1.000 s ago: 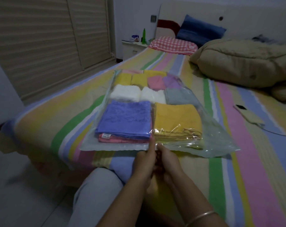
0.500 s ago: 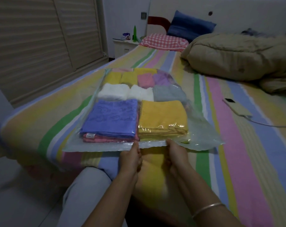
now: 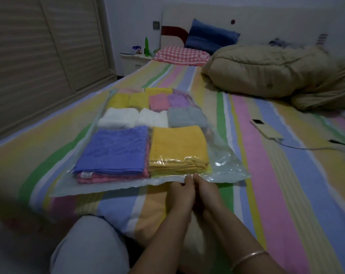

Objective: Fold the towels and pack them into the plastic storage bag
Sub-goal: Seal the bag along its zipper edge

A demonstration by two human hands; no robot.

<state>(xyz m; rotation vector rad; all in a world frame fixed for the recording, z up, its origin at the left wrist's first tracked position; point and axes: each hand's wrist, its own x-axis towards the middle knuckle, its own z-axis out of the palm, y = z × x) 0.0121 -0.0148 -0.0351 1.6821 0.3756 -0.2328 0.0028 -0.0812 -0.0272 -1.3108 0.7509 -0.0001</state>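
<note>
A clear plastic storage bag (image 3: 229, 171) lies flat on the striped bed, filled with several folded towels. Nearest me inside it are a blue towel (image 3: 114, 149) on a pink one at the left and a yellow towel (image 3: 177, 147) at the right; white, grey, pink, purple and yellow towels lie further back. My left hand (image 3: 180, 191) and my right hand (image 3: 206, 189) sit side by side at the bag's near open edge, under the yellow towel. Fingertips of both pinch that edge strip.
A phone (image 3: 265, 129) on a white cable lies on the bed to the right. A bunched beige duvet (image 3: 266, 70) fills the far right, pillows behind it. A bedside table (image 3: 135, 60) with a green bottle stands at the back. My knee (image 3: 88, 244) is at the bed's near edge.
My hands were together at the bag's edge, spread apart along it half a second ago, and are now together again further right under the yellow towel.
</note>
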